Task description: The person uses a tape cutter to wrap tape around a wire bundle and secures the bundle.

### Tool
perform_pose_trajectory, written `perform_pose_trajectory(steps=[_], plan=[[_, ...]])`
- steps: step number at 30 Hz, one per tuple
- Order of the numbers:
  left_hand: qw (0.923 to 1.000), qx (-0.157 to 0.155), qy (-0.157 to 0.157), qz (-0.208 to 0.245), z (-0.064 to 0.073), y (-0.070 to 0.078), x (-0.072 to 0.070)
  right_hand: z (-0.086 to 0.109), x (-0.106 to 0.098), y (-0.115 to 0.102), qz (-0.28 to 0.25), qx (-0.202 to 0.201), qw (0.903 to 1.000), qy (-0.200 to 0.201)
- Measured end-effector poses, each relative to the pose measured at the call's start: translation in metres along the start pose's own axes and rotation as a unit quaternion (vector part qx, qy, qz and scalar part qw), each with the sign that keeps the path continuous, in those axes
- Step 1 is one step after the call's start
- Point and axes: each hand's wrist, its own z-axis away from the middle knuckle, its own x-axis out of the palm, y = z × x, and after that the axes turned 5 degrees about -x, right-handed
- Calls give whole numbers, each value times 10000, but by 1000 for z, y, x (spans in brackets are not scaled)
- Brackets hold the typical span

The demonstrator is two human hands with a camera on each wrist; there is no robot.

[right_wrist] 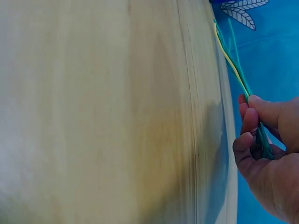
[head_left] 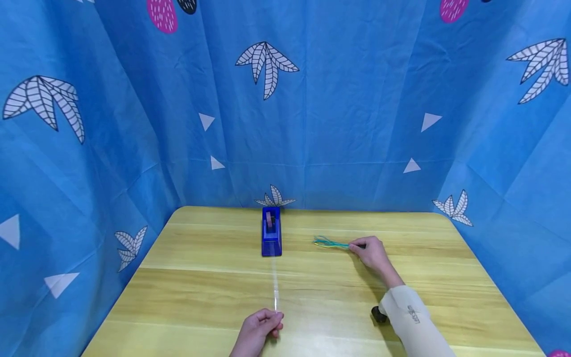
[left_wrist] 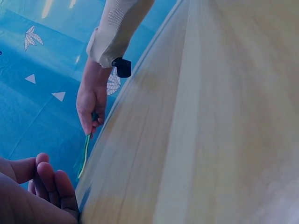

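Observation:
A blue tape dispenser (head_left: pixel 271 248) stands toward the back of the table, left of centre. From it a strip of clear tape (head_left: pixel 275 285) runs toward the front edge, its free end pinched between thumb and fingers of my left hand (head_left: pixel 260 329). Over the right half of the table, my right hand (head_left: pixel 372 254) grips a bundle of thin green and yellow wires (head_left: pixel 330 243) whose loose ends point left toward the dispenser. In the right wrist view the bundle (right_wrist: pixel 236 70) passes between thumb and fingers, with its other end inside the palm.
The wooden table (head_left: pixel 200 302) has rounded back corners. A blue patterned curtain (head_left: pixel 348 124) hangs behind it and at both sides. A small black device (head_left: pixel 379 314) sits at the right sleeve's cuff.

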Motion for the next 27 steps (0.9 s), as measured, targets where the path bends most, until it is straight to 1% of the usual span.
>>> perform_pose_trajectory(steps=[7,12,15,20,25,27], plan=[[10000,-53,-13,-41,-1,-2,0,5,4,-9,-98,-141,9998,-78],[9998,-51,-95,148,-1,-1,0,9,10,-22,-242,-139,9995,-167],[9997,-34,-115,229,-1,1,0,10,15,-30,-277,-156,9993,-199],[9998,-12,-95,182,-2,1,0,14,23,-40,-447,-316,9982,-236],[9997,0,-104,238,-2,1,1,23,33,-52,-633,-366,9964,-439],[9995,12,-132,283,-2,0,2,26,38,-57,-626,-459,9958,-493]])
